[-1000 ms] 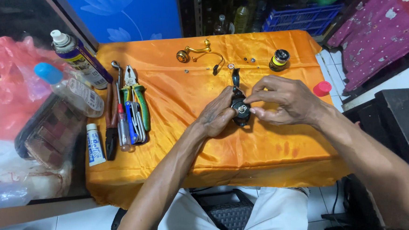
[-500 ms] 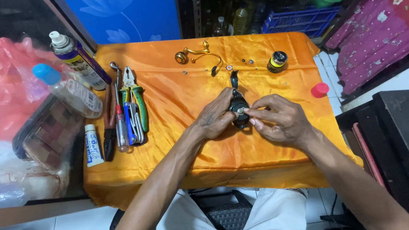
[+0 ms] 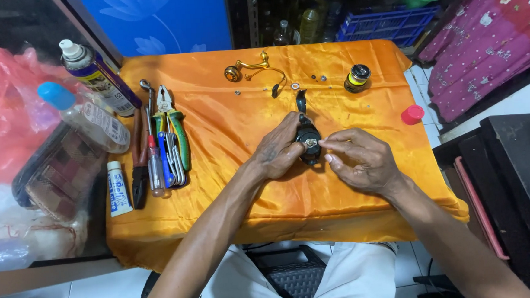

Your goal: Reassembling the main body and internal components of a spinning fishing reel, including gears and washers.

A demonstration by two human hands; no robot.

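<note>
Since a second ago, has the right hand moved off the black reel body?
No. The right hand stays at the black reel body, fingertips on its centre fitting, same spot relative to the gold handle.

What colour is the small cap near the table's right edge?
Red-pink; the cap shows in the head view.

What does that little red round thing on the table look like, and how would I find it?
Start at the table with the orange cloth and go to its right edge, past the right hand. There lies a small red cap, round and flat, by itself. It is the only red thing on that side; the black and yellow spool further back is taller and darker.
</note>
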